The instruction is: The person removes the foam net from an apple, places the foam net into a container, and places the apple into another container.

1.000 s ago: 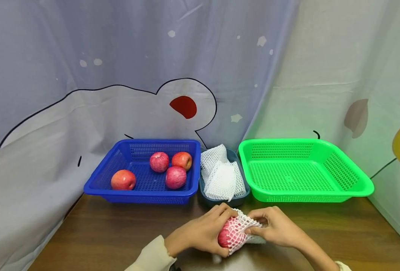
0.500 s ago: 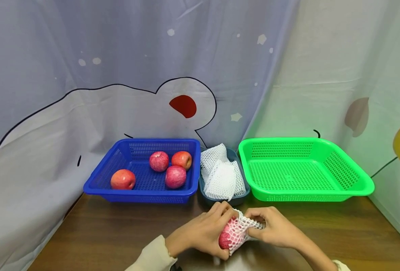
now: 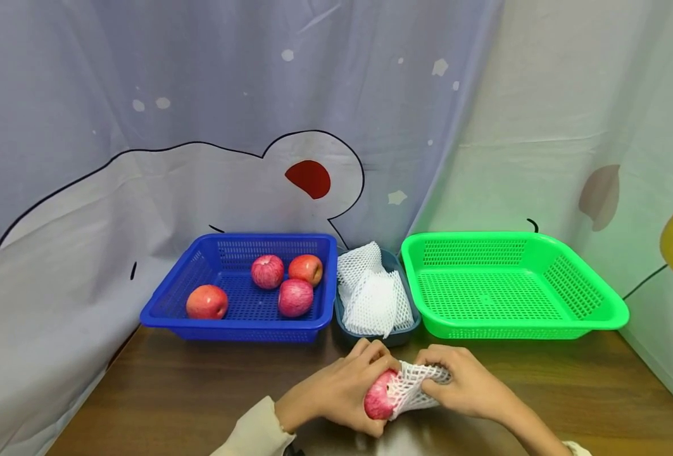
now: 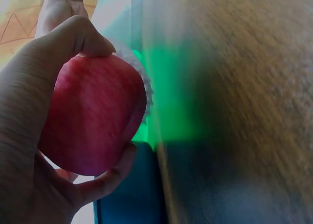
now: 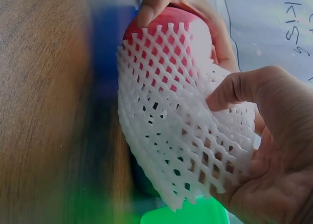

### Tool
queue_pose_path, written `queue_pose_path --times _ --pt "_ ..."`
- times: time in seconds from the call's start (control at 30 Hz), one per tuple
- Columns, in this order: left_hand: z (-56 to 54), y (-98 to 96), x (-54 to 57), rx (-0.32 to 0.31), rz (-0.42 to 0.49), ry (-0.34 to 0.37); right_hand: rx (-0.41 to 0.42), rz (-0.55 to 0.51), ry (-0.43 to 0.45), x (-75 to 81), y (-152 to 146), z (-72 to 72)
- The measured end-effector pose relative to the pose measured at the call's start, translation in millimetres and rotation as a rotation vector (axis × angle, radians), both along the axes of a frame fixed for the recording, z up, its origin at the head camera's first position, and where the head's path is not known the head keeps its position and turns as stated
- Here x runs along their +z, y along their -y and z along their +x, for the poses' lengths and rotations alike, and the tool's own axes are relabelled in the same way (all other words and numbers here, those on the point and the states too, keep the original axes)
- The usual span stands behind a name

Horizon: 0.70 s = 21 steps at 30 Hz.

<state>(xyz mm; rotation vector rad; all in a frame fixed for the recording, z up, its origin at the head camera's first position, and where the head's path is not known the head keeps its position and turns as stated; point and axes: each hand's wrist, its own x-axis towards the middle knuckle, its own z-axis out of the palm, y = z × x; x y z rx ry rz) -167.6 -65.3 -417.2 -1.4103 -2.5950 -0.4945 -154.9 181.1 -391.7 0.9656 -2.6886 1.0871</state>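
Observation:
My left hand (image 3: 347, 389) grips a red apple (image 3: 378, 400), thumb and fingers on opposite sides of it. A white foam net sleeve (image 5: 171, 111) covers the apple's right end, its open mesh edge lying over the red skin in the right wrist view. The rest of the sleeve hangs loose beyond the fruit, pinched between the thumb and fingers of my right hand (image 3: 466, 385). Seen from the left wrist, the apple (image 4: 93, 114) has its bare side toward the camera, and only a strip of netting shows behind it.
A blue basket (image 3: 216, 325) with several apples stands at the back left. Between it and a green basket (image 3: 518, 326) on the right is a small dark bin (image 3: 413, 316) with more white net sleeves (image 3: 370, 297). A patterned curtain (image 3: 228, 95) hangs behind the wooden table (image 3: 199, 380).
The net sleeve has shifted right along the apple, leaving more red skin bare on its left. My right hand has moved slightly; the left keeps its grip.

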Motion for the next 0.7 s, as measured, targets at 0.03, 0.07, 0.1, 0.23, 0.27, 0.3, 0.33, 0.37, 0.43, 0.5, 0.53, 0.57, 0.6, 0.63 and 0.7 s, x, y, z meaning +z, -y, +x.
queue_pose_path --times 0.03,0.07,0.1,0.23,0.27,0.3,0.33,0.37,0.43,0.5,0.53,0.57,0.6,0.63,0.7 --pt "0.0 0.8 -0.1 0.002 0.001 0.009 -0.011 0.008 -0.010 0.4 -0.1 -0.1" --pt "0.0 1.6 -0.1 0.001 0.003 0.016 -0.022 0.013 -0.016 0.9 -0.1 -0.1" --pt "0.0 2.3 -0.3 0.000 0.004 0.025 -0.030 0.018 -0.019 1.4 -0.1 -0.1" --pt "0.4 4.7 -1.6 -0.012 0.018 0.064 -0.055 0.033 -0.026 3.1 -0.2 0.5" --pt "0.7 5.3 -2.0 -0.013 0.020 0.075 -0.066 0.040 -0.028 3.4 -0.4 0.5" --pt "1.0 5.7 -2.3 -0.013 0.020 0.086 -0.080 0.046 -0.034 4.0 -0.6 0.4" --pt "1.3 6.1 -2.6 -0.013 0.020 0.093 -0.091 0.058 -0.046 4.5 -0.9 0.5" --pt "1.7 6.6 -3.0 -0.012 0.017 0.097 -0.106 0.072 -0.057 5.0 -1.2 0.3" --pt "2.4 7.4 -3.8 -0.010 0.011 0.098 -0.135 0.102 -0.079 5.6 -1.5 -0.3" --pt "3.2 8.2 -4.4 -0.011 0.005 0.093 -0.154 0.131 -0.115 6.2 -1.6 -0.8" --pt "3.6 8.6 -4.7 -0.011 0.002 0.087 -0.158 0.146 -0.134 6.2 -1.4 -1.0" --pt "3.9 8.9 -5.0 -0.011 -0.001 0.079 -0.165 0.154 -0.144 6.4 -1.2 -1.3" --pt "4.2 9.2 -5.3 -0.011 -0.005 0.069 -0.171 0.160 -0.157 6.4 -1.0 -1.4" --pt "4.4 9.6 -5.6 -0.013 -0.009 0.060 -0.177 0.167 -0.171 6.3 -0.8 -1.6" --pt "4.6 10.3 -6.3 -0.015 -0.016 0.046 -0.191 0.177 -0.202 6.8 -0.6 -2.2"
